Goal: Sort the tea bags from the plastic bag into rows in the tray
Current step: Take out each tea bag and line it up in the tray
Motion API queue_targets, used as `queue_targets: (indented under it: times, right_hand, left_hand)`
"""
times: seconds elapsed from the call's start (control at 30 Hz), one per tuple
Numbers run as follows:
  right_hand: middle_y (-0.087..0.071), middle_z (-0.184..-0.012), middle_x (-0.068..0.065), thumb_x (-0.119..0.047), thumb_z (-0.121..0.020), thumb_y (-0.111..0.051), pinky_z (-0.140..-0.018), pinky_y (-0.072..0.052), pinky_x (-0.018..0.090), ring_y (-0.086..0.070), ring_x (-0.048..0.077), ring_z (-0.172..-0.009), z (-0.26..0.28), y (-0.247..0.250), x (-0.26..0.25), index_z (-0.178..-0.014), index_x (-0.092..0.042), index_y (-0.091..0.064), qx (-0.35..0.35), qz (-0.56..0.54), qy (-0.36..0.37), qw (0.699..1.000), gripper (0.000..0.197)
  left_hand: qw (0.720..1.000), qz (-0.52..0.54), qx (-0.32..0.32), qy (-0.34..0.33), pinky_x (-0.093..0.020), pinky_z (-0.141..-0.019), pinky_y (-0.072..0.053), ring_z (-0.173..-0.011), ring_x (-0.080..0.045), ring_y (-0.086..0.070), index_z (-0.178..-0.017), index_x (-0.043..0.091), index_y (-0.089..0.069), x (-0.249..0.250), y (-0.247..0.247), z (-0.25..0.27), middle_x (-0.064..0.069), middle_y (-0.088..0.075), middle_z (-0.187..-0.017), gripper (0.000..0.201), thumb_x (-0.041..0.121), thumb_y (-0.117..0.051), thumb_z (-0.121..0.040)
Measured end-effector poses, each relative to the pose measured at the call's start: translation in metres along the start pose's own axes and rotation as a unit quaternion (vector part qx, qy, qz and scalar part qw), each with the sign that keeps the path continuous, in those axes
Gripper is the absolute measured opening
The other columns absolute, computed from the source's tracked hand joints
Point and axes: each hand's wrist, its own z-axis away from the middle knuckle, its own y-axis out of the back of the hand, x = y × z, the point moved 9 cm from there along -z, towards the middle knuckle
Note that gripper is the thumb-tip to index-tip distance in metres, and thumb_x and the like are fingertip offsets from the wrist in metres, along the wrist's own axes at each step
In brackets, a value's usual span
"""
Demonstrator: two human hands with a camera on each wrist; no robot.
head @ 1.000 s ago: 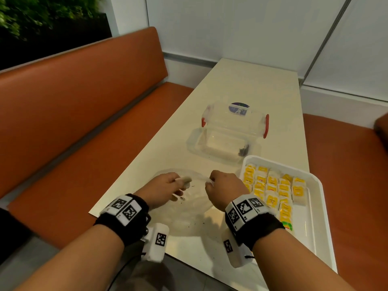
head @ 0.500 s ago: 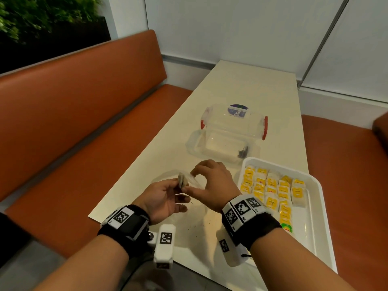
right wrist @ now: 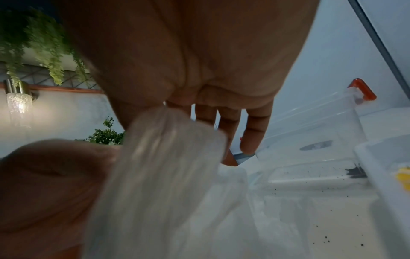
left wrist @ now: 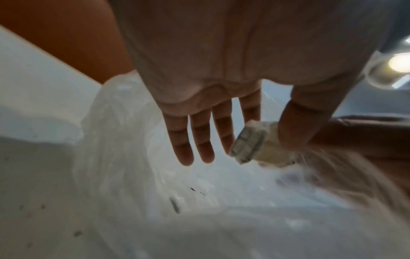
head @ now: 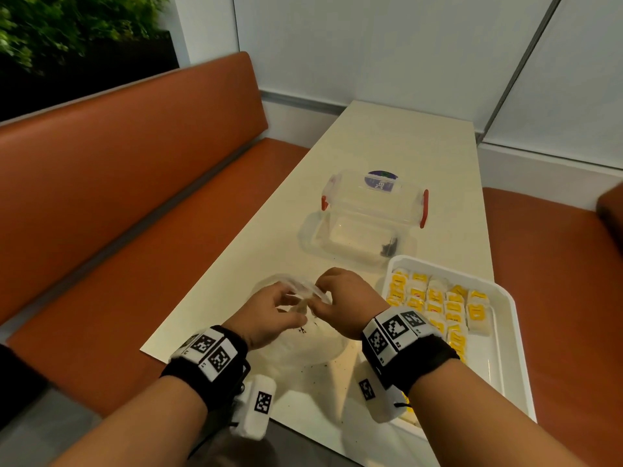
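My left hand [head: 292,310] pinches a pale tea bag [left wrist: 252,143] between thumb and forefinger, with the other fingers straight. The hand hovers just above the crumpled clear plastic bag [head: 303,345] at the table's near edge. Right beside it, my right hand [head: 319,297] pinches a gathered fold of the plastic bag [right wrist: 168,154] between thumb and forefinger. To the right stands the white tray [head: 505,335], and several yellow-labelled tea bags [head: 435,305] lie in rows in its far left part.
A clear lidless box with red clips [head: 364,224] stands behind the bag, dark tea crumbs in one corner. Loose crumbs [head: 323,365] dot the cream table [head: 387,139]. Orange benches [head: 101,203] run along both sides.
The hands were apart on the bag. The left one turned up holding the tea bag, and the right one came across and now pinches the bag's fold beside it.
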Motion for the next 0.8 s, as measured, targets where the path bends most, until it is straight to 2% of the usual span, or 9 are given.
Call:
queue_targets:
  times: [0.07, 0.13, 0.2, 0.3, 0.37, 0.43, 0.57, 0.7, 0.8]
  right_hand:
    - [-0.057, -0.111, -0.002, -0.041, -0.090, -0.053, -0.089, -0.047, 0.040, -0.055, 0.020, -0.100, 0.000, -0.001, 0.001, -0.100, -0.019, -0.068, -0.011, 0.023, -0.002, 1.000, 0.029]
    - [-0.056, -0.113, -0.001, -0.043, -0.091, -0.053, -0.091, -0.047, 0.040, -0.054, 0.021, -0.103, -0.001, -0.001, 0.003, -0.104, -0.018, -0.067, -0.017, 0.037, -0.006, 0.999, 0.031]
    - [-0.056, -0.114, 0.000, -0.044, -0.092, -0.055, -0.092, -0.046, 0.039, -0.054, 0.021, -0.105, -0.003, 0.000, 0.005, -0.107, -0.017, -0.065, -0.020, 0.037, -0.013, 0.999, 0.032]
    - [-0.056, -0.112, 0.000, -0.045, -0.092, -0.055, -0.091, -0.046, 0.036, -0.055, 0.021, -0.105, -0.002, 0.000, 0.012, -0.109, -0.017, -0.064, -0.029, 0.032, -0.030, 0.999, 0.034]
    - [-0.056, -0.111, -0.002, -0.054, -0.090, -0.052, -0.088, -0.046, 0.033, -0.055, 0.017, -0.103, 0.002, 0.004, 0.015, -0.110, -0.020, -0.062, -0.009, 0.004, -0.034, 0.999, 0.041]
    - [-0.056, -0.110, -0.006, -0.063, -0.087, -0.049, -0.082, -0.046, 0.028, -0.057, 0.013, -0.100, 0.008, 0.018, 0.011, -0.112, -0.023, -0.059, 0.050, -0.073, -0.023, 0.996, 0.048]
    - [-0.055, -0.107, -0.011, -0.059, -0.081, -0.060, -0.071, -0.042, 0.014, -0.054, 0.004, -0.093, 0.018, 0.046, -0.009, -0.119, -0.029, -0.056, 0.111, -0.164, 0.034, 0.980, 0.049]
    - [-0.056, -0.095, -0.011, -0.035, -0.091, -0.061, -0.072, -0.038, 0.019, -0.053, 0.005, -0.086, 0.021, 0.057, -0.018, -0.103, -0.024, -0.067, 0.112, -0.112, 0.058, 0.986, 0.018]
    - [-0.062, -0.091, -0.010, -0.032, -0.093, -0.058, -0.070, -0.041, 0.017, -0.054, 0.005, -0.082, 0.029, 0.070, -0.006, -0.102, -0.022, -0.066, 0.107, -0.143, 0.035, 0.983, 0.015]
  left_hand:
    - [0.994, -0.103, -0.001, -0.028, -0.029, -0.085, -0.054, -0.100, -0.003, -0.063, -0.103, 0.027, -0.068, 0.006, 0.000, -0.001, 0.010, -0.069, -0.104, 0.029, 0.041, -0.069, -0.078]
    - [0.987, -0.157, 0.004, -0.042, -0.027, -0.083, -0.053, -0.090, -0.001, -0.064, -0.098, 0.026, -0.072, 0.011, 0.002, -0.001, 0.010, -0.070, -0.095, 0.012, 0.029, -0.067, -0.087]
    - [0.985, -0.173, -0.006, -0.023, -0.028, -0.083, -0.053, -0.084, -0.003, -0.064, -0.092, 0.021, -0.075, 0.007, 0.005, -0.001, 0.006, -0.072, -0.089, 0.010, 0.021, -0.065, -0.089]
    - [0.998, 0.002, -0.033, 0.051, -0.032, -0.082, -0.051, -0.084, -0.014, -0.067, -0.090, 0.008, -0.072, -0.007, 0.006, 0.006, -0.003, -0.074, -0.086, 0.013, 0.010, -0.060, -0.092]
    - [0.983, 0.164, -0.015, 0.084, -0.036, -0.078, -0.053, -0.086, -0.025, -0.066, -0.096, -0.003, -0.067, -0.008, 0.006, 0.012, -0.013, -0.071, -0.086, 0.015, 0.006, -0.056, -0.091]
    - [0.970, 0.229, 0.004, 0.083, -0.039, -0.077, -0.053, -0.087, -0.029, -0.065, -0.101, -0.005, -0.065, -0.001, 0.006, 0.015, -0.017, -0.068, -0.088, 0.024, 0.012, -0.058, -0.085]
    - [0.963, 0.262, 0.007, 0.063, -0.042, -0.079, -0.052, -0.085, -0.027, -0.065, -0.099, 0.001, -0.067, 0.019, 0.000, 0.013, -0.014, -0.068, -0.086, 0.024, 0.017, -0.058, -0.083]
    - [0.964, 0.260, -0.013, 0.049, -0.044, -0.082, -0.052, -0.089, -0.028, -0.066, -0.108, -0.002, -0.065, 0.030, -0.007, 0.010, -0.017, -0.068, -0.094, 0.028, 0.016, -0.065, -0.085]
    - [0.979, 0.192, -0.019, 0.060, -0.040, -0.078, -0.053, -0.087, -0.029, -0.067, -0.098, -0.003, -0.069, 0.021, -0.009, 0.006, -0.017, -0.071, -0.095, 0.026, 0.008, -0.060, -0.077]
